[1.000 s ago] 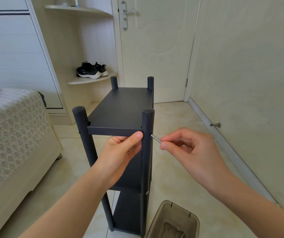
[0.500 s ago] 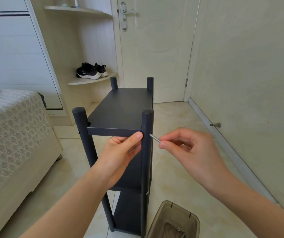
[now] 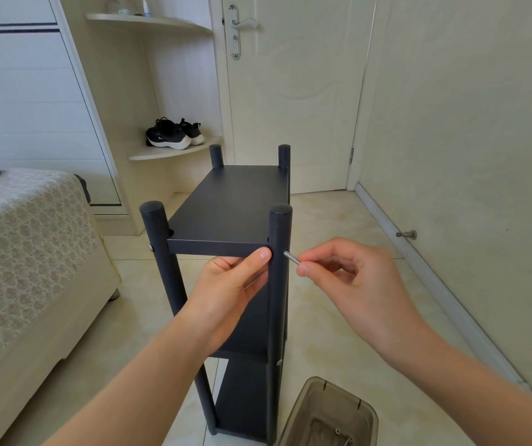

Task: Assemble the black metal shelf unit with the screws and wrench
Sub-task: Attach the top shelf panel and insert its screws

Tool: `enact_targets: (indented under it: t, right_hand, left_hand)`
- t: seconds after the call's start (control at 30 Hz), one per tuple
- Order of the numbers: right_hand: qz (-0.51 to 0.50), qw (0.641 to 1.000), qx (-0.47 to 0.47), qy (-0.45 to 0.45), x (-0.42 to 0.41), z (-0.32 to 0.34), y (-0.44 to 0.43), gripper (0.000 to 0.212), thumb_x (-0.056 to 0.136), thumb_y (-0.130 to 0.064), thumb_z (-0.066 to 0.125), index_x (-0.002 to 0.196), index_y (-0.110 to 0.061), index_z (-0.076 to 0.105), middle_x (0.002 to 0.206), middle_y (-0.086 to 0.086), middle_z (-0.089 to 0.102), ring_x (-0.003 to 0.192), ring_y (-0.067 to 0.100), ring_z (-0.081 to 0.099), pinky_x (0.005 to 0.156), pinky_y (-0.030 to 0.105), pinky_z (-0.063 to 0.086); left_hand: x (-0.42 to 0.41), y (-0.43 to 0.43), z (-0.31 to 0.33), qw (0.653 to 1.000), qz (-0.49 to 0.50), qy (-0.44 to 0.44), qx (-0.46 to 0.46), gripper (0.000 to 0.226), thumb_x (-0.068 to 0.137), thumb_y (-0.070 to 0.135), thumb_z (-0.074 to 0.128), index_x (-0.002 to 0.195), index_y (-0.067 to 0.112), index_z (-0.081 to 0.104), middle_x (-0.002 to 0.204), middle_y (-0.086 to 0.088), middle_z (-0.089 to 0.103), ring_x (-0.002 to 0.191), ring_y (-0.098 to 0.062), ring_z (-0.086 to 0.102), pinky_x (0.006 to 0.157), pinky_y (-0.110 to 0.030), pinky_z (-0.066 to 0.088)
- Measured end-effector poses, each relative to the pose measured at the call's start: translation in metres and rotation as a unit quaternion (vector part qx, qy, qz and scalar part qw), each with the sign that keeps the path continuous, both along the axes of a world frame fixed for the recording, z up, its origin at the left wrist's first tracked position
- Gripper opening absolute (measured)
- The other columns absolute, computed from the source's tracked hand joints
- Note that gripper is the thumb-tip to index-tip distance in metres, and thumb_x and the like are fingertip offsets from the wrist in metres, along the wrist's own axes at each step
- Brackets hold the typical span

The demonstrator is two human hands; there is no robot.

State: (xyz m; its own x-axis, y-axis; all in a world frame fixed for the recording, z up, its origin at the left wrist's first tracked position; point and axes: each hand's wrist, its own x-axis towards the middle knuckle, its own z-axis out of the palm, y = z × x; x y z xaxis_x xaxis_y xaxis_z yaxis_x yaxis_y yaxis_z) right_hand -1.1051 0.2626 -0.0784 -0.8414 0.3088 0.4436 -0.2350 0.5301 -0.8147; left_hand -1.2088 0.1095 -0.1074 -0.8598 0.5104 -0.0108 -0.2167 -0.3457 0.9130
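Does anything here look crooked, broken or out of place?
Nothing stands out. The shelf unit stands upright, top level. The right hand pinches a wrench at its front post; the left hand holds the top's edge.

The shelf unit (image 3: 229, 207) is coated in a matt, finely grained black. Right of its near post, the wrench (image 3: 291, 258) is seen as bright, seemingly smooth bare metal. At the unit's foot, a smoky translucent plastic tub (image 3: 322, 397) is set on glossy floor tiles (image 3: 338, 333). To its left, a bed is covered in a patterned cloth (image 3: 23, 246).

Black shelf unit (image 3: 229, 214) stands upright, wrench (image 3: 291, 257) beside post (image 3: 278, 300).
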Motion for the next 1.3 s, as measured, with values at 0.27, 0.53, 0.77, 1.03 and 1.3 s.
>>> enact_targets:
  t: [0.27, 0.53, 0.77, 1.03, 1.3]
  right_hand:
    - [0.006, 0.999, 0.023, 0.023, -0.002, 0.001, 0.001, 0.012, 0.085, -0.022, 0.073, 0.084, -0.034, 0.073, 0.083, -0.021, 0.070, 0.084, -0.001, 0.065, 0.076, 0.009, 0.048]
    - [0.010, 0.998, 0.038, 0.038, -0.002, 0.002, 0.001, 0.013, 0.084, -0.020, 0.073, 0.082, -0.033, 0.072, 0.082, -0.022, 0.070, 0.083, -0.002, 0.065, 0.076, 0.008, 0.047]
    - [0.002, 0.998, 0.058, 0.026, -0.005, 0.001, 0.003, 0.010, 0.085, -0.021, 0.073, 0.085, -0.031, 0.074, 0.085, -0.023, 0.069, 0.084, -0.002, 0.064, 0.076, 0.007, 0.047]
    - [-0.001, 0.998, 0.057, 0.034, -0.009, 0.001, -0.001, 0.008, 0.085, -0.021, 0.073, 0.086, -0.029, 0.074, 0.085, -0.023, 0.069, 0.085, -0.003, 0.065, 0.075, 0.007, 0.047]
    - [-0.009, 0.998, 0.057, 0.039, -0.014, 0.000, -0.003, 0.008, 0.085, -0.019, 0.073, 0.088, -0.027, 0.075, 0.081, -0.021, 0.069, 0.085, -0.005, 0.064, 0.074, 0.005, 0.046]
  left_hand:
    - [0.004, 0.001, 0.002, 1.000, 0.009, -0.005, 0.000, 0.042, 0.078, 0.029, 0.071, 0.110, 0.003, 0.073, 0.112, -0.013, 0.075, 0.106, -0.020, 0.072, 0.080, -0.018, 0.056]
    - [0.006, 0.002, 0.003, 1.000, 0.006, -0.002, 0.018, 0.041, 0.080, 0.027, 0.070, 0.111, 0.001, 0.072, 0.115, -0.016, 0.073, 0.109, -0.023, 0.071, 0.085, -0.022, 0.056]
    - [0.010, 0.003, 0.003, 1.000, 0.031, 0.003, 0.005, 0.041, 0.077, 0.032, 0.072, 0.106, 0.003, 0.074, 0.110, -0.015, 0.075, 0.105, -0.022, 0.072, 0.082, -0.021, 0.057]
    - [0.012, 0.005, 0.003, 0.999, 0.032, 0.009, 0.010, 0.033, 0.081, 0.031, 0.069, 0.101, 0.006, 0.076, 0.106, -0.013, 0.076, 0.103, -0.020, 0.073, 0.079, -0.018, 0.057]
    - [0.013, 0.004, 0.005, 0.999, 0.029, 0.010, 0.012, 0.045, 0.079, 0.032, 0.069, 0.112, 0.001, 0.073, 0.110, -0.015, 0.075, 0.107, -0.021, 0.071, 0.081, -0.019, 0.056]
